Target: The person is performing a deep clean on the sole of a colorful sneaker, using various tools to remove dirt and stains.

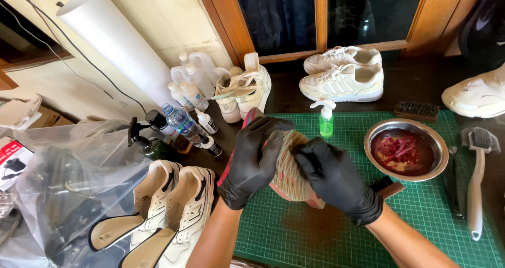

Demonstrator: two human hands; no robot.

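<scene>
Scrubbing looks midway to me: my left hand (251,160) grips the knit shoe (288,168), my right hand (336,177) pinches its upper, metal bowl (428,134) already reddish.

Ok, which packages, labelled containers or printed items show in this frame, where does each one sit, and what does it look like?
Water bottle: left of the green mat, lying tilted, clear with a blue label.
White squeeze bottles: by the wall, small, light labels.
Green spray bottle: on the mat's far edge, white trigger top.
Boxed item: far left, white, red and black print.
Clear plastic bag: lower left, crumpled.
</scene>
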